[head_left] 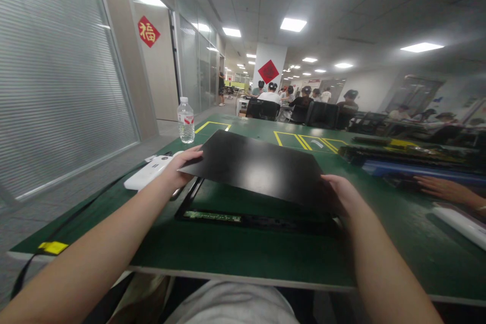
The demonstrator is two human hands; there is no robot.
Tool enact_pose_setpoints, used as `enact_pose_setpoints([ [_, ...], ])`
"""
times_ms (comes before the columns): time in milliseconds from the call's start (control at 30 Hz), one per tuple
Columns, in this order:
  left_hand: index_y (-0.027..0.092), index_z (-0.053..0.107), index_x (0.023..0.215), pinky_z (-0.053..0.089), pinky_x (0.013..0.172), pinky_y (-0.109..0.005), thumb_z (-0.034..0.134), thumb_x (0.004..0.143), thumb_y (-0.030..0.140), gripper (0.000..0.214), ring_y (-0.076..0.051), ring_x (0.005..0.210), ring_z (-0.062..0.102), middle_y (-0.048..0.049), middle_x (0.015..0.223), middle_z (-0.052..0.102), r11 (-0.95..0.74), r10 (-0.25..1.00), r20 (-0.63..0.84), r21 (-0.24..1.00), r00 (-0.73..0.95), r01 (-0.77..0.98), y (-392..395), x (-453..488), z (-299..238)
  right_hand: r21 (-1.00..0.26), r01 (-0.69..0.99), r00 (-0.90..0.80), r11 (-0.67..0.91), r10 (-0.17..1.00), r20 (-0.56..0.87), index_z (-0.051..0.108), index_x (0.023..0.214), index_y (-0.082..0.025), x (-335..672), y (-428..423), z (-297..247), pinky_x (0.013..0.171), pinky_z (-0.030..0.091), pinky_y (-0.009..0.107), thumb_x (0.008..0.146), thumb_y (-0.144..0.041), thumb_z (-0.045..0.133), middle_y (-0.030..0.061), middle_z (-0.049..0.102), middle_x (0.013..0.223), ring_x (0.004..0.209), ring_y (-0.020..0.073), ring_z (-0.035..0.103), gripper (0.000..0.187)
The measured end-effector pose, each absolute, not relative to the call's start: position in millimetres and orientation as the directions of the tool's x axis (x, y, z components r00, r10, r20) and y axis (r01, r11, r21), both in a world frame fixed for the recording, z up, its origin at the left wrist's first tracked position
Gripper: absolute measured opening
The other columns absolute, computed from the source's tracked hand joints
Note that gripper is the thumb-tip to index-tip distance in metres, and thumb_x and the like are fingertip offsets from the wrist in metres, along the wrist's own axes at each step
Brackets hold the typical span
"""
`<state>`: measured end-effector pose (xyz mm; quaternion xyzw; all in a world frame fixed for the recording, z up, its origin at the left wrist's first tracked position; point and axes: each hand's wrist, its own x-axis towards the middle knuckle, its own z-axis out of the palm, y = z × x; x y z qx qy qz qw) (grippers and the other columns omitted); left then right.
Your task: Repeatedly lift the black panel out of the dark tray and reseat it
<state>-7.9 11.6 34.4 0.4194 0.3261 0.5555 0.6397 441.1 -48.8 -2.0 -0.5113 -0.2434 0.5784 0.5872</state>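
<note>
Between my two hands a thin flat black panel is held up, tilted, its glossy face catching a ceiling light. My left hand is closed on its left edge, and my right hand grips the right edge, with its fingers partly hidden behind it. Under the panel, a black rectangular frame lies on the green table. A strip of green circuit board runs along the near side of that frame. The rest of the frame is hidden by the panel.
A white device lies left of my left hand, with a water bottle behind it. At the right are stacked dark strips, another person's hand and a white object. Yellow tape outlines mark the far tabletop.
</note>
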Motion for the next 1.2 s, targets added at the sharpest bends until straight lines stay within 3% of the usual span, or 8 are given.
enact_pose_setpoints([
  [67,0.016,0.074,0.094,0.055,0.057,-0.022,0.069,0.065,0.013,0.029,-0.016,0.061,0.069,-0.0027,0.079,0.077,0.008,0.985,0.067,0.903,0.157,-0.430,10.5,-7.3,34.5,-0.874,-0.426,0.188,-0.235,0.922,-0.340,0.067,0.087,-0.013,444.8,-46.3,-1.6,0.057,0.057,0.032,0.080,-0.013,0.054,0.0063,0.071,0.068,0.059,0.0198,0.068,0.015],
  [167,0.017,0.074,0.099,0.056,0.059,-0.023,0.068,0.067,0.014,0.033,-0.018,0.066,0.071,-0.0035,0.085,0.078,-0.036,0.985,0.102,0.909,0.137,-0.416,9.2,-6.8,34.8,-0.894,-0.414,0.260,-0.170,0.919,-0.295,0.064,0.086,-0.013,447.6,-43.6,0.5,0.050,0.053,0.025,0.079,-0.009,0.052,0.0056,0.068,0.064,0.053,0.0164,0.064,0.015],
  [467,0.016,0.071,0.115,0.060,0.064,-0.026,0.069,0.066,0.012,0.050,-0.023,0.077,0.075,-0.0052,0.093,0.080,-0.058,0.989,0.112,0.901,0.101,-0.430,7.7,-8.4,35.9,-0.931,-0.348,0.380,-0.114,0.890,-0.251,0.055,0.110,-0.017,442.9,-44.7,-0.4,0.049,0.053,0.025,0.082,-0.013,0.053,0.0126,0.072,0.085,0.066,0.0196,0.070,0.028],
  [833,0.010,0.076,0.100,0.055,0.051,-0.025,0.071,0.059,0.008,0.041,-0.020,0.059,0.071,-0.0084,0.079,0.078,-0.010,0.994,0.052,0.923,0.100,-0.384,17.3,-8.3,24.1,-0.965,-0.085,0.476,-0.246,0.841,-0.256,0.057,0.127,-0.015,444.1,-43.2,-4.6,0.047,0.044,0.020,0.086,-0.025,0.055,0.0103,0.073,0.076,0.055,0.0142,0.061,0.042],
  [1200,0.010,0.077,0.096,0.055,0.051,-0.025,0.071,0.056,0.007,0.041,-0.022,0.059,0.072,-0.0080,0.075,0.078,-0.004,0.995,0.039,0.935,0.090,-0.355,11.1,-5.9,30.0,-0.948,0.030,0.536,-0.316,0.806,-0.251,0.059,0.118,-0.015,434.0,-44.9,-1.2,0.039,0.035,0.018,0.086,-0.028,0.056,0.0078,0.071,0.066,0.048,0.0117,0.050,0.035],
])
